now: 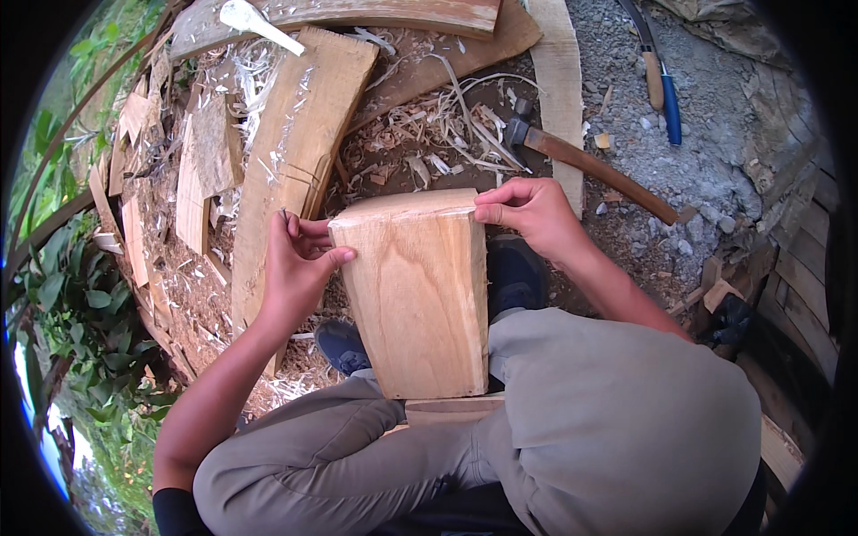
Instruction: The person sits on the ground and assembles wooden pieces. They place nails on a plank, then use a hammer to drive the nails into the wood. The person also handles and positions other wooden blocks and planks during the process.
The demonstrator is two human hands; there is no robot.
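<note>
A tapered piece of pale wood (416,304), like a box or thick block, stands between my knees with its wide end away from me. My left hand (299,255) grips its far left corner, thumb on the broad face. A small dark, thin thing (284,214), perhaps a nail, pokes up by that hand's forefinger. At the far right corner, my right hand (532,210) is closed, with thumb and forefinger pinched on the edge. A pale line runs along the far edge between both hands; whether it is string or rough wood I cannot make out.
A hammer (594,170) lies to the right, beyond it a wooden-handled blade (654,80) and a blue-handled tool (670,107). Planks (299,116) and shavings (438,134) cover the ground ahead. A white spoon-shaped thing (259,22) rests far left. Green plants (85,286) grow at left.
</note>
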